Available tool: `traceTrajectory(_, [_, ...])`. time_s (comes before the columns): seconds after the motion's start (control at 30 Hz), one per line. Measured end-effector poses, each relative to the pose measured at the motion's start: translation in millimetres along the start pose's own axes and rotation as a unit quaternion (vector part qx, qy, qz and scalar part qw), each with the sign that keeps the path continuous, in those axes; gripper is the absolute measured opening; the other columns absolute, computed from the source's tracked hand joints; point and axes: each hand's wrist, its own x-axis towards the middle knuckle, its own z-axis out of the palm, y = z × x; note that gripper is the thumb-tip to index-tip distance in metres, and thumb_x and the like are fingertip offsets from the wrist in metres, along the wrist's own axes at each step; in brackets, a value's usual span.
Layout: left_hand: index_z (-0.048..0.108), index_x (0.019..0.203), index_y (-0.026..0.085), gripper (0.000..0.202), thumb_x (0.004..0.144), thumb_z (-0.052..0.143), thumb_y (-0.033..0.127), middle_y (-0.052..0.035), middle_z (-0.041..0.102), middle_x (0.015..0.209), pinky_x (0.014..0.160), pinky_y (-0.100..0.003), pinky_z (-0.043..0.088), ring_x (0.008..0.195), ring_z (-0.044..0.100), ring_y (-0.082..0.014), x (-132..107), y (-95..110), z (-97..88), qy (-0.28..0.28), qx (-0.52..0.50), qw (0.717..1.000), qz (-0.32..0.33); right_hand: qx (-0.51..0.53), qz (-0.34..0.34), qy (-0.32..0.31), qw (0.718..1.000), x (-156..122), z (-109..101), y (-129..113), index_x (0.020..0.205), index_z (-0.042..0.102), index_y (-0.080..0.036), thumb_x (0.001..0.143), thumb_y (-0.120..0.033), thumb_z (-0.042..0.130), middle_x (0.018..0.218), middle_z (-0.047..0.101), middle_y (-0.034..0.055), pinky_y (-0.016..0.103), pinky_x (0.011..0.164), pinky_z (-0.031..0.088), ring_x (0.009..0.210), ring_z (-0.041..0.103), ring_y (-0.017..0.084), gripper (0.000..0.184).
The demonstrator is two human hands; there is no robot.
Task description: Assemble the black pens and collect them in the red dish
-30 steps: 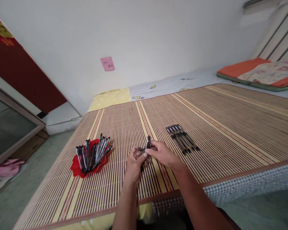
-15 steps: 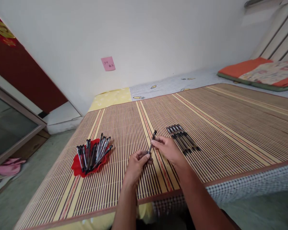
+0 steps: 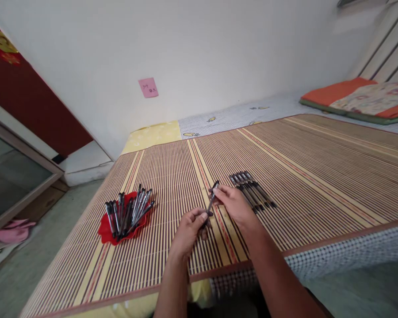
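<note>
Both my hands hold one black pen (image 3: 212, 198) over the striped bamboo mat (image 3: 318, 168). My left hand (image 3: 189, 229) pinches its lower end between thumb and fingers. My right hand (image 3: 233, 204) grips its upper part, fingers closed round it. The pen slants up and to the right. To the left, a red dish (image 3: 106, 232) holds several black pens. Just right of my right hand, a row of several pens (image 3: 252, 190) lies side by side on the mat.
The mat covers a bed whose front edge runs below my wrists. A folded orange and patterned quilt (image 3: 361, 95) lies at the far right. A pink note (image 3: 148, 87) is stuck on the white wall. A glass-fronted cabinet (image 3: 9, 168) stands at the left on the floor.
The pen and both hands have shifted up and right, toward the row of pens. It was upright between close-set hands; now it slants, the hands further apart along it.
</note>
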Motion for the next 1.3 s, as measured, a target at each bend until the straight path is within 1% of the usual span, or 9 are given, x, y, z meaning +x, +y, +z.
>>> traceTrajectory(0.2, [0.066, 0.083, 0.014, 0.037, 0.072, 0.08, 0.046, 0.0036, 0.056, 0.061, 0.04, -0.018, 0.029, 0.041, 0.039, -0.0043, -1, -2, 0.0, 0.016, -0.009, 1.0, 0.017, 0.007, -0.006, -0.001, 1.0, 0, 5, 1, 0.071, 0.058, -0.02, 0.075, -0.06, 0.07, 0.065, 0.057, -0.0032, 0.028, 0.066, 0.049, 0.065, 0.058, 0.013, 0.042])
traceTrajectory(0.43, [0.065, 0.083, 0.014, 0.043, 0.067, 0.084, 0.049, 0.004, 0.054, 0.062, 0.041, -0.019, 0.032, 0.044, 0.04, -0.0057, -2, -2, 0.9, 0.024, -0.038, 0.999, 0.003, 0.018, 0.01, -0.017, 1.0, 0, 11, 8, 0.08, 0.068, -0.018, 0.074, -0.058, 0.072, 0.073, 0.066, 0.001, 0.03, 0.069, 0.051, 0.069, 0.062, 0.015, 0.041])
traceTrajectory(0.6, [0.07, 0.086, 0.015, 0.032, 0.072, 0.078, 0.043, -0.0016, 0.063, 0.071, 0.059, -0.024, 0.046, 0.061, 0.056, -0.013, -4, 10, -21.5, 0.167, 0.047, 0.98, 0.094, -0.003, 0.037, -0.055, 0.998, -2, 18, 20, 0.1, 0.073, -0.019, 0.074, -0.052, 0.075, 0.09, 0.074, 0.0068, 0.037, 0.083, 0.055, 0.086, 0.07, 0.021, 0.042])
traceTrajectory(0.67, [0.073, 0.086, 0.017, 0.021, 0.076, 0.074, 0.035, -0.0063, 0.069, 0.083, 0.075, -0.03, 0.05, 0.079, 0.063, -0.0197, -11, 17, -40.3, 0.275, 0.15, 0.938, 0.151, -0.025, 0.037, -0.044, 0.998, -2, 16, 21, 0.103, 0.073, -0.02, 0.076, -0.048, 0.075, 0.095, 0.075, 0.0082, 0.039, 0.086, 0.055, 0.088, 0.071, 0.022, 0.039])
traceTrajectory(0.77, [0.075, 0.087, 0.02, 0.017, 0.08, 0.069, 0.034, -0.0085, 0.069, 0.092, 0.087, -0.038, 0.049, 0.09, 0.063, -0.0257, -24, 26, -74.2, 0.445, 0.266, 0.83, 0.206, -0.073, 0.037, -0.038, 0.996, -2, 10, 19, 0.102, 0.074, -0.02, 0.08, -0.046, 0.072, 0.096, 0.075, 0.0098, 0.041, 0.086, 0.056, 0.088, 0.071, 0.023, 0.034])
traceTrajectory(0.83, [0.075, 0.086, 0.02, 0.018, 0.082, 0.066, 0.035, -0.0088, 0.066, 0.092, 0.09, -0.042, 0.048, 0.09, 0.063, -0.0277, -31, 27, -95.7, 0.513, 0.328, 0.766, 0.205, -0.092, 0.035, -0.044, 0.994, -2, 7, 19, 0.102, 0.074, -0.02, 0.082, -0.046, 0.07, 0.096, 0.075, 0.0097, 0.041, 0.085, 0.056, 0.087, 0.071, 0.023, 0.033])
traceTrajectory(0.97, [0.075, 0.088, 0.016, 0.018, 0.085, 0.061, 0.029, -0.0118, 0.063, 0.093, 0.09, -0.049, 0.048, 0.091, 0.062, -0.0314, -38, 23, -124.1, 0.56, 0.42, 0.699, 0.147, -0.09, 0.018, -0.06, 0.994, 1, 6, 30, 0.103, 0.074, -0.019, 0.083, -0.047, 0.068, 0.093, 0.074, 0.0087, 0.039, 0.082, 0.056, 0.082, 0.07, 0.02, 0.036])
traceTrajectory(1.13, [0.073, 0.103, 0.011, 0.023, 0.087, 0.058, 0.019, -0.0159, 0.058, 0.099, 0.089, -0.054, 0.047, 0.1, 0.059, -0.0366, -39, 21, -130.1, 0.581, 0.484, 0.644, 0.113, -0.078, 0.02, -0.077, 0.994, 2, 8, 43, 0.107, 0.075, -0.02, 0.083, -0.048, 0.069, 0.093, 0.073, 0.0091, 0.038, 0.078, 0.057, 0.08, 0.069, 0.019, 0.037])
traceTrajectory(1.3, [0.062, 0.125, 0.013, 0.037, 0.089, 0.054, 0.016, -0.0175, 0.055, 0.117, 0.101, -0.054, 0.042, 0.119, 0.051, -0.0353, -40, 30, -114.1, 0.631, 0.456, 0.589, 0.217, -0.078, 0.013, -0.066, 0.995, 2, 9, 35, 0.103, 0.074, -0.019, 0.08, -0.045, 0.071, 0.089, 0.073, 0.0073, 0.037, 0.076, 0.057, 0.076, 0.068, 0.019, 0.035])
